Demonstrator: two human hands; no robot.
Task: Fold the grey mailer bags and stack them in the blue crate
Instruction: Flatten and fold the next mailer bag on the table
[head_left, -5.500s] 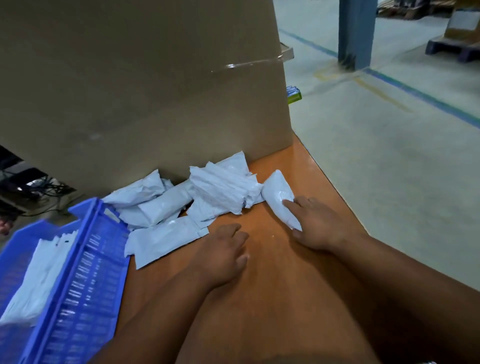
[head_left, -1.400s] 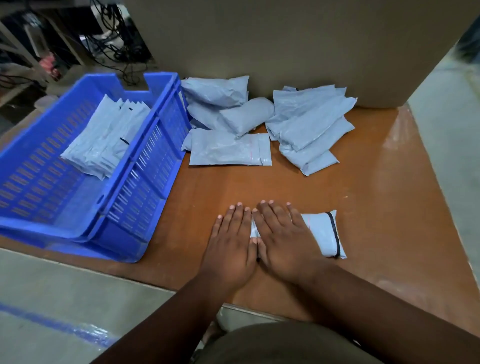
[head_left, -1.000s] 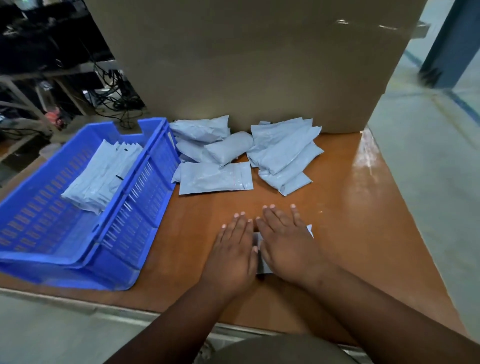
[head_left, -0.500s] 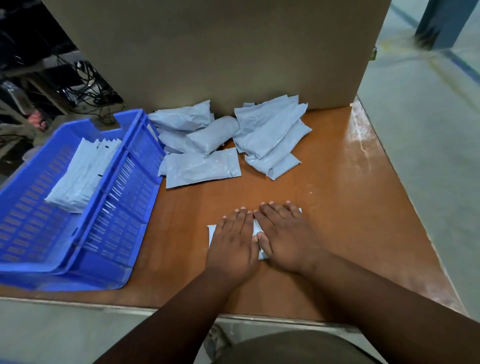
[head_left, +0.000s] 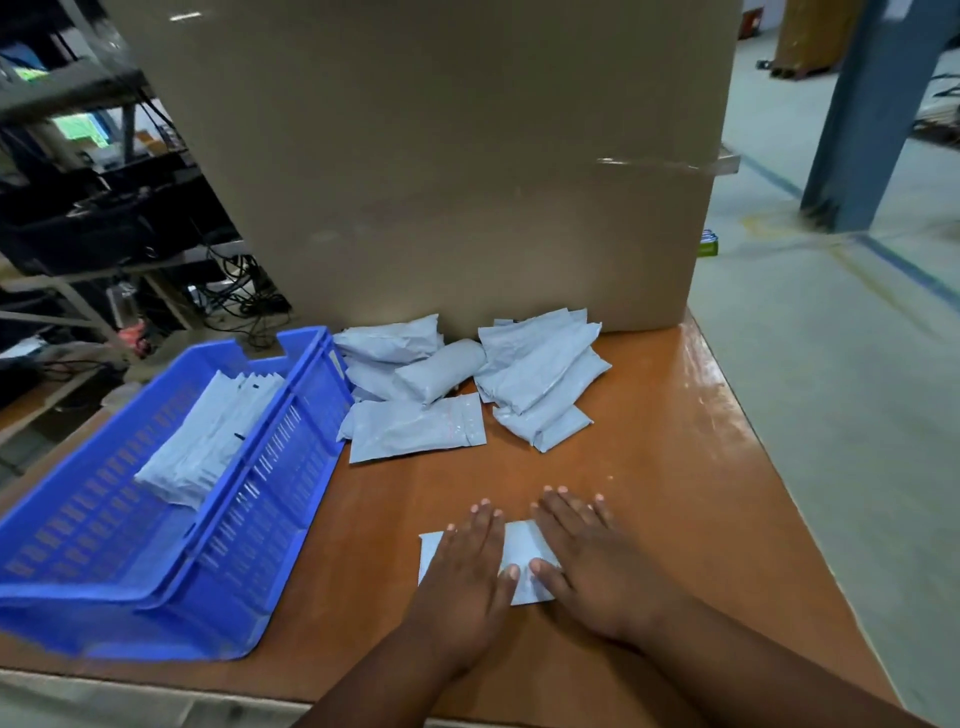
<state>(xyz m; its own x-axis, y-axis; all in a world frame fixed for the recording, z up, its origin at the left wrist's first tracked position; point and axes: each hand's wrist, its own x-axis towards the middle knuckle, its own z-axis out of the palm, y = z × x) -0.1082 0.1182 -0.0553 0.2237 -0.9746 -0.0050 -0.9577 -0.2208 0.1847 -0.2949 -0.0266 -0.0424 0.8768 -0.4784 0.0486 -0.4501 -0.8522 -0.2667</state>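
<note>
in the head view, the left hand (head_left: 467, 577) and the right hand (head_left: 597, 571) lie flat, fingers straight, side by side on one grey mailer bag (head_left: 517, 545) on the orange table (head_left: 675, 467). the bag is under both palms; only its middle strip between the thumbs and its left corner show. it looks thin, soft and light, with a smooth and probably slippery plastic skin, so the person would do best to press it flat and then pinch it at the folded edge near the thumbs. beyond the fingertips lies a loose pile of bags (head_left: 467, 384), puffy and wrinkled. left of the left hand stands the blue crate (head_left: 260, 519), stiff slotted plastic, with folded bags (head_left: 208, 441) stacked inside. behind the pile a large cardboard box (head_left: 441, 156) rises, matte and plain.
</note>
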